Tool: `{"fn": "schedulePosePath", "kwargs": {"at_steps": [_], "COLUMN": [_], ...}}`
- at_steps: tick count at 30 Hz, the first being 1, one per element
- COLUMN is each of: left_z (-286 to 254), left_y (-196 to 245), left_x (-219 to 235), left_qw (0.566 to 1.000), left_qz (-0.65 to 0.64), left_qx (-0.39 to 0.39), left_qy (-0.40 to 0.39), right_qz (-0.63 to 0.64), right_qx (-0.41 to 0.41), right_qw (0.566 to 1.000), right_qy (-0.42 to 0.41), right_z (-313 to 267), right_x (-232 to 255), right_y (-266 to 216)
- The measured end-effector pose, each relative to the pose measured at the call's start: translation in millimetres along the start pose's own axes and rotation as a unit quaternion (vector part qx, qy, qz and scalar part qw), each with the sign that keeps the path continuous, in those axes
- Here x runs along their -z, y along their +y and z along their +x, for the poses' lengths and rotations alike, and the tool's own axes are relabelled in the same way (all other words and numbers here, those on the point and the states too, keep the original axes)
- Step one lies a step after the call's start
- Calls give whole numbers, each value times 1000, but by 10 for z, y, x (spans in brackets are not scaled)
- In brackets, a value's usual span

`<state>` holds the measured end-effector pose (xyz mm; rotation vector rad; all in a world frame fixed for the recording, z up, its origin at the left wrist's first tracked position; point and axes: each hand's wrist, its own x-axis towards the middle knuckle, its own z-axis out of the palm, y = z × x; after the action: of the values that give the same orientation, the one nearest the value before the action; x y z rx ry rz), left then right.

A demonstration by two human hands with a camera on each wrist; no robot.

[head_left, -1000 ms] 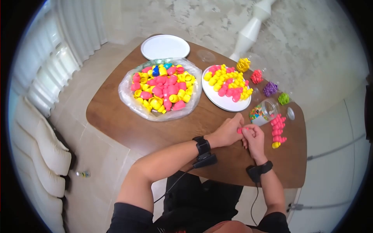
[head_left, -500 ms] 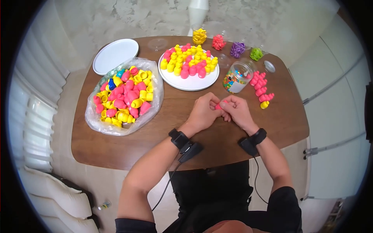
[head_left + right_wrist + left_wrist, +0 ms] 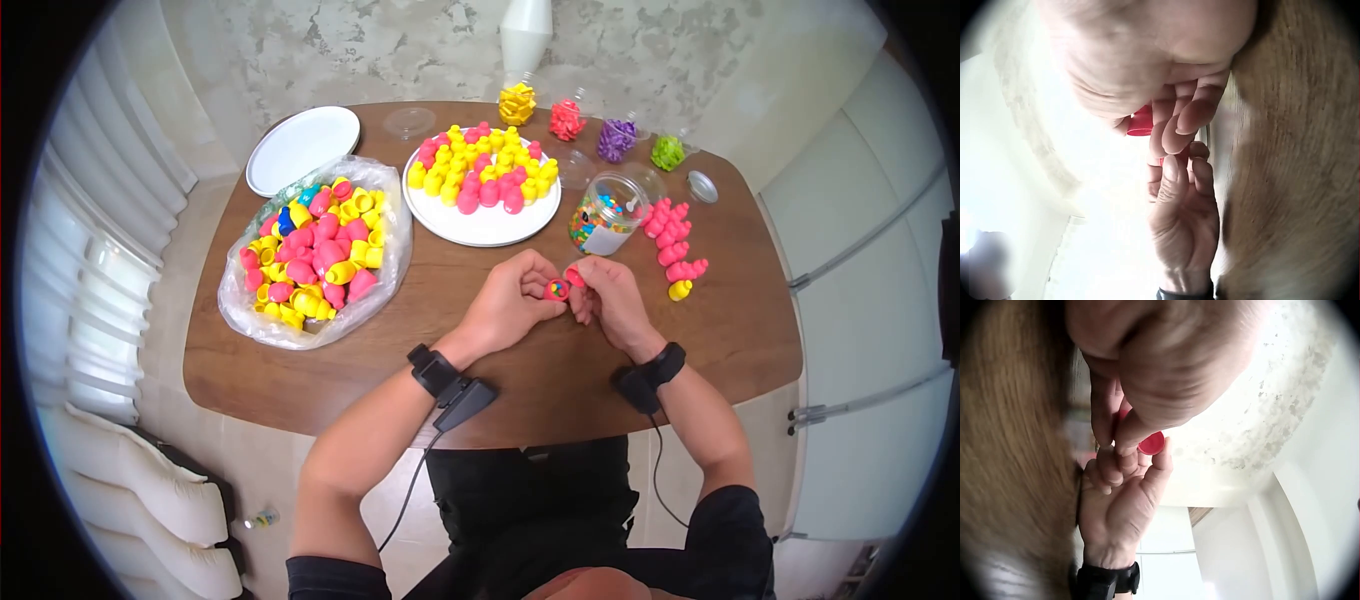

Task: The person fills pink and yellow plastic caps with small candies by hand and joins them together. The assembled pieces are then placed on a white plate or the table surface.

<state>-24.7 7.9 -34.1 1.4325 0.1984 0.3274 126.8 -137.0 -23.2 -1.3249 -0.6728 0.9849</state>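
Over the table's front half, my left hand [image 3: 510, 305] holds a small pink plastic shell [image 3: 557, 289], its round mouth turned up and showing multicoloured bits inside. Close beside it, my right hand [image 3: 615, 300] pinches a matching pink piece [image 3: 573, 277] between thumb and fingers. The two pieces are apart. In the left wrist view the right hand's piece appears as a hollow red cap [image 3: 1152, 444]. The right wrist view has this cap [image 3: 1140, 122] at the right fingertips, while fingers mostly cover the left hand's shell.
A clear jar [image 3: 605, 215] of colourful bits stands just beyond the hands. Pink pieces [image 3: 672, 235] line up at right. A white plate [image 3: 480, 232] bears pink and yellow figures; a plastic bag [image 3: 395, 265] of loose shells lies left. Another white plate [image 3: 303, 150] and several small tubs sit behind.
The hands were together around one pink item; now its two pieces are apart, one in each hand, with the coloured bits exposed. The head view has also swung, shifting the table.
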Motion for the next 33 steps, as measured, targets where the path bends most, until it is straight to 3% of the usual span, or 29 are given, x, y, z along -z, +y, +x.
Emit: {"fn": "schedulePosePath", "kwargs": {"at_steps": [6,11,15,18,22,26,30,31,33], "left_z": [-1,18,5,154,566,1035,1347,1370,1352], "left_y": [18,72,227,420,889,1143,1197,1199,1202], "left_x": [9,101,113,34,-192,-470,-611,-643,-685], "left_qw": [1000,996,990,981,957,858,718,715,772], "left_qz": [11,44,53,100,244,497,682,681,619], "left_qx": [9,4,13,-8,-39,-117,-134,-156,-145], "left_qy": [8,74,127,166,153,55,-41,-29,7], "right_qz": [-7,0,17,3,-47,-53,-63,-64,-62], "right_qx": [-12,-6,67,168,176,171,168,171,158], "right_qw": [999,996,989,980,977,978,975,974,977], "right_qy": [-39,-84,-132,-107,-110,-112,-130,-131,-129], "right_z": [-4,17,67,69,37,10,33,32,31], "right_x": [41,77,68,42,67,66,64,72,84], "right_y": [-28,-17,190,218,205,155,216,206,210]}}
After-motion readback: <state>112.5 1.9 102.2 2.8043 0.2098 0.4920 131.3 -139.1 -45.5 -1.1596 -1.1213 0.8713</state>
